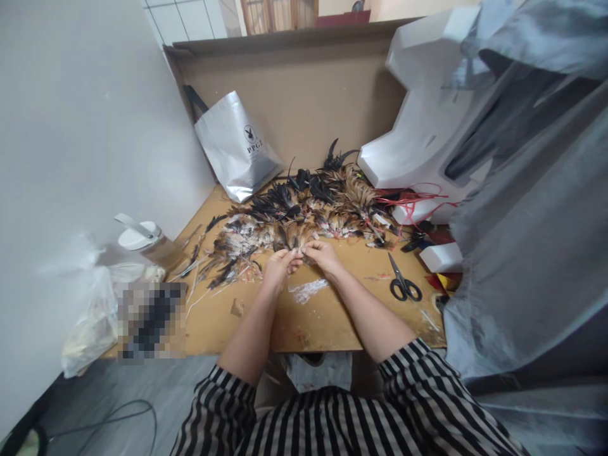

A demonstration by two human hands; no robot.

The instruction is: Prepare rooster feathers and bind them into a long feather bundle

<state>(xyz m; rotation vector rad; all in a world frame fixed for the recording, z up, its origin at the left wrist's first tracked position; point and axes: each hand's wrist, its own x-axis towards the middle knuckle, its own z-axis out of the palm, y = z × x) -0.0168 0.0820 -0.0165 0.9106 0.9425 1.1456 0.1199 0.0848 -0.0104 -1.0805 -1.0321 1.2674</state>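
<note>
Both hands meet at the middle of the table, in front of a heap of feathers. My left hand is closed, with its fingertips pinching the pale base of a bunch of brown feathers. From the other side, the fingers of my right hand pinch the same bunch, close to my left fingertips. The bunch's tips fan away from me and blend into the heap behind, so its outline is hard to tell. Just below my hands lies a white, shiny patch of scraps. Black-handled scissors rest to the right.
Black feathers and a tan feather bundle lie behind. A silver bag leans at the back. Red strings lie beside white foam and grey cloth. At left are a white-lidded container and a plastic bag.
</note>
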